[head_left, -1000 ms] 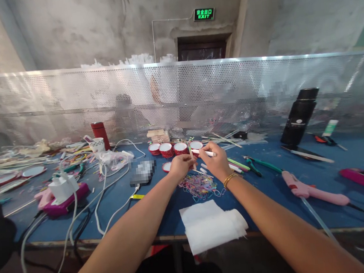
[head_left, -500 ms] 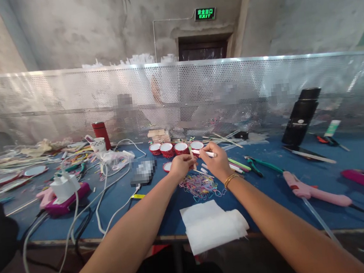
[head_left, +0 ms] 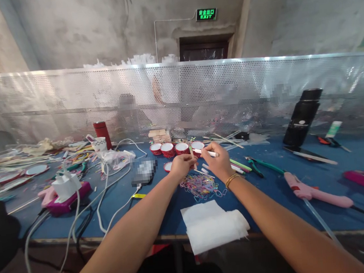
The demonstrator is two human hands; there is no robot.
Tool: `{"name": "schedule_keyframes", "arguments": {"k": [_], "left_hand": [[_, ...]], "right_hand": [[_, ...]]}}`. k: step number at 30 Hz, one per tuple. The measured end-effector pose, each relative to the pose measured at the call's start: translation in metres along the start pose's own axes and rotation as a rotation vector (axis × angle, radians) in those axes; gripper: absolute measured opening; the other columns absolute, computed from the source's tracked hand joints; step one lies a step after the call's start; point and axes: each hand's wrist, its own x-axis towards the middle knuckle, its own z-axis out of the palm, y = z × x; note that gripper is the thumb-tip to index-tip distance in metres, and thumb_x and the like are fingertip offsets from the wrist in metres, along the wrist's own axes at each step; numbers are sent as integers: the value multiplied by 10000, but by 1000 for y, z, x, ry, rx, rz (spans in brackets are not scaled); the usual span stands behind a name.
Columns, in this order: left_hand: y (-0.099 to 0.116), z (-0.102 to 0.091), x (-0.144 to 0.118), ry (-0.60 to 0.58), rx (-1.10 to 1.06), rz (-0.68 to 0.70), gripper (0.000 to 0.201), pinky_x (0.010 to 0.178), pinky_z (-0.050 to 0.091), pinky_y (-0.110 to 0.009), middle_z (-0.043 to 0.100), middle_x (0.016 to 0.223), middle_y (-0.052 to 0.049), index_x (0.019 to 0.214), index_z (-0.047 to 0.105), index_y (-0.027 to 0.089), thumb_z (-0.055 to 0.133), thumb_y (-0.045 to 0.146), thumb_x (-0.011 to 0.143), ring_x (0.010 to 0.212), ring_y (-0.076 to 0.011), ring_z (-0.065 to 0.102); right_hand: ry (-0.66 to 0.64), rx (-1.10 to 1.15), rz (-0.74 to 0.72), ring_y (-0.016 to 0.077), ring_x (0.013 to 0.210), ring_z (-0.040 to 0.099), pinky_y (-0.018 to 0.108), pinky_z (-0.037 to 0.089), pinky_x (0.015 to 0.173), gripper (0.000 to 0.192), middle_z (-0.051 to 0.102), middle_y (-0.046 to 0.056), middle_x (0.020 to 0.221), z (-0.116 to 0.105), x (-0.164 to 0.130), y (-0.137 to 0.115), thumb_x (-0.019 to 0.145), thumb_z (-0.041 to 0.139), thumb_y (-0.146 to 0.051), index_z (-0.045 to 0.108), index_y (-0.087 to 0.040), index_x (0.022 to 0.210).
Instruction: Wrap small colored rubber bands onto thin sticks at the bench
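1. Stick, flat, pale and nearly upright, was held above the blue table, before a row of red round containers. The crowded tabletop left reaching arms much to bump.
2. White cloth lay between the forearms, overhanging the front edge; an arm drawn back against it could have dragged it to the floor.
3. Pink glue gun rested near the right forearm. A sideways sweep might have knocked it; whether it was hot could not be told.
4. Both hands were narrowed: the left hand pinched the stick, while the right hand gripped a white marker like a pen.
5. Small colored clips lay heaped just below; a loosened pinch could have dropped the stick among them.
6. The marker's tip pointed at the stick, contact unclear. If the stick twisted, the tip would probably have skidded off, perhaps onto a finger.
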Motion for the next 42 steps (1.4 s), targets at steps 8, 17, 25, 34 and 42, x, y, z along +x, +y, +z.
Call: {"name": "schedule_keyframes", "arguments": {"k": [8, 17, 25, 34, 42], "left_hand": [[1, 3, -1, -3, -3, -6, 56, 569, 438, -206, 650, 584, -4, 750, 757, 105, 803, 120, 722, 519, -80, 547], [6, 2, -4, 33, 20, -5, 22, 542, 416, -207, 667, 586, -11, 778, 749, 108, 749, 90, 766, 501, -85, 550], [0, 2, -1, 12, 10, 13, 28, 567, 437, -210, 659, 594, -11, 724, 752, 104, 769, 104, 747, 515, -80, 540], [0, 2, 0, 25, -1, 2, 42, 585, 457, -212, 672, 608, -15, 790, 769, 99, 775, 101, 748, 529, -87, 568], [2, 2, -2, 19, -8, -11, 88, 600, 472, -223, 656, 584, -8, 805, 775, 97, 814, 122, 730, 528, -91, 567]], "right_hand": [[-24, 12, 2, 210, 693, 625, 326, 473, 669, 210, 688, 17, 709, 3, -1, 2, 866, 594, -419, 575, -256, 735], [15, -11, 16, 206, 680, 615, 322, 474, 663, 182, 671, 10, 696, 0, 1, 4, 856, 592, -393, 563, -259, 737], [-39, 36, 1, 208, 680, 626, 335, 481, 683, 198, 689, 18, 710, 4, -2, 0, 859, 600, -405, 578, -252, 735], [-6, -9, 8, 211, 686, 634, 335, 469, 688, 191, 691, 19, 713, 1, 1, 3, 845, 592, -406, 582, -249, 736], [3, 16, 2, 207, 671, 632, 330, 473, 672, 189, 689, 15, 703, 1, 0, 2, 852, 602, -403, 572, -254, 738]]}}
